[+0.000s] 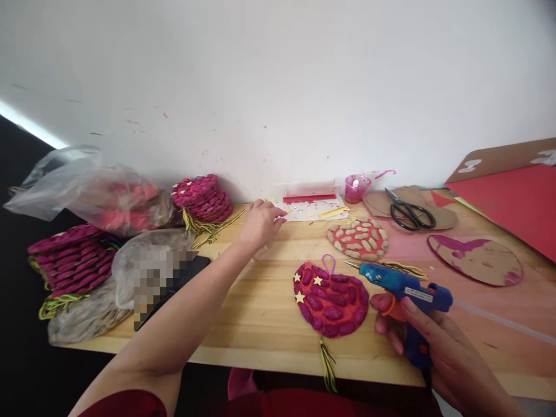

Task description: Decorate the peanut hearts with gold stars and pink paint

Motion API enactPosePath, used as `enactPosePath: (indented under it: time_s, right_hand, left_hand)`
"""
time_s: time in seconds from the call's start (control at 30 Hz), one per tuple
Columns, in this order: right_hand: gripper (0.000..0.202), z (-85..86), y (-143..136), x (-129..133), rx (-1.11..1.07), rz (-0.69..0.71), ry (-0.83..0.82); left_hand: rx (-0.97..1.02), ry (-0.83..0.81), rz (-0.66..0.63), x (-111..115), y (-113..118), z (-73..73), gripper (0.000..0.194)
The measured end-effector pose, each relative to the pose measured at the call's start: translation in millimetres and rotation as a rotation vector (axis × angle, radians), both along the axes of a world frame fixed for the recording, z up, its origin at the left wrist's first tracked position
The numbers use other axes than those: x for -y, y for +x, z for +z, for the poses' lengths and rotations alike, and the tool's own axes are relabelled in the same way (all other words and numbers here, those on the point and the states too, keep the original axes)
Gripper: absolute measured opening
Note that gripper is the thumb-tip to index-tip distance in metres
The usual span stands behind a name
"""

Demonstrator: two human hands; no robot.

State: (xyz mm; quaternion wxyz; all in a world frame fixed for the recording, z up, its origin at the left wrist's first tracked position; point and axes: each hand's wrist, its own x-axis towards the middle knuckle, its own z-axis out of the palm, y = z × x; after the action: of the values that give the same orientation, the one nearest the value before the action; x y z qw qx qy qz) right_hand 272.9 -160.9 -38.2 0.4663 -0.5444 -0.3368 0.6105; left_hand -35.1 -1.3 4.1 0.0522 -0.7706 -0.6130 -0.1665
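Note:
My right hand (438, 339) is wrapped round a blue hot glue gun (393, 279) with an orange trigger, its nozzle pointing left. Just left of the nozzle lies a heart covered in purple-painted peanut shells (333, 313), with pale yellow stars, a purple loop on top and a yellow-green tassel below. My left hand (260, 223) reaches to the back of the table, fingertips pinched at the edge of a white sheet (304, 214) scattered with small bits. Whatever lies between those fingertips is too small to make out.
Behind the purple heart lies an unpainted peanut-shell heart (358, 240). Black scissors (410, 211) rest on cardboard, near a pink cup (357, 188). Stacked purple hearts (202, 200), plastic bags (99, 191) and a phone-like dark object (191, 275) crowd the left. A red-lined box (512, 191) stands right.

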Motion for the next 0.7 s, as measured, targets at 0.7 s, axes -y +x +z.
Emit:
enactPosePath:
  time_s: [0.7]
  right_hand:
    - [0.052,-16.7,14.2,3.3,-0.077,0.129,-0.121]
  left_hand:
    - [-0.047,-0.117,-0.212,-51.1,44.5,-31.2,0.022]
